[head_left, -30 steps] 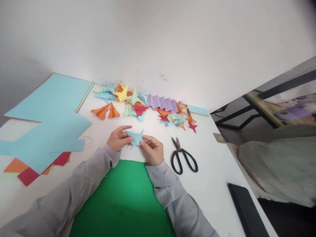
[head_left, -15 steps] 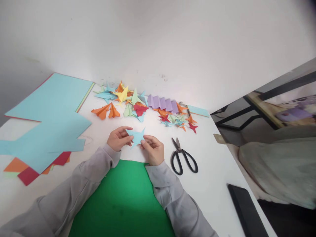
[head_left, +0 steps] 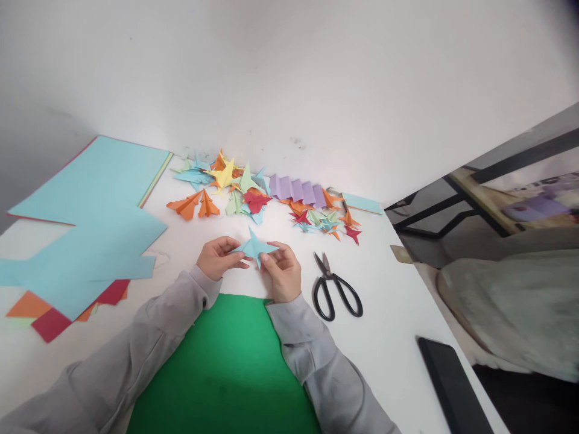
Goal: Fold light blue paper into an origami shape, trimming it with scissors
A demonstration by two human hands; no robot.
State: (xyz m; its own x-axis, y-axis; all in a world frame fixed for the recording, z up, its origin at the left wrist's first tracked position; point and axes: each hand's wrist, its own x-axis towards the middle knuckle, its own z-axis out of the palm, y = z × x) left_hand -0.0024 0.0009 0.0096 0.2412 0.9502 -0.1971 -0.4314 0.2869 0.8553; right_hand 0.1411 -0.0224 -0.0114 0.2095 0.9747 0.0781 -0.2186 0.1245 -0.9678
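Observation:
A light blue folded paper star (head_left: 254, 246) with pointed arms is held between both hands, just above the white table. My left hand (head_left: 220, 258) pinches its left arm between thumb and fingers. My right hand (head_left: 283, 271) grips its lower right side, the thumb lying on the front. Some of the fingers behind the paper are hidden. Below the hands lies a green sheet (head_left: 226, 361), partly covered by my forearms. Black-handled scissors (head_left: 329, 277) rest to the right of my right hand, blades slightly apart.
Several folded paper shapes (head_left: 224, 175) lie along the wall, near a purple pleated strip (head_left: 297, 190). Light blue paper sheets (head_left: 90, 181) cover the left side, with red and orange pieces (head_left: 52, 324) under them. A black flat object (head_left: 452, 383) lies at the right edge.
The blue paper star has been turned in my fingers, so one point now stands upward and others reach left and right. Both hands stay in nearly the same place.

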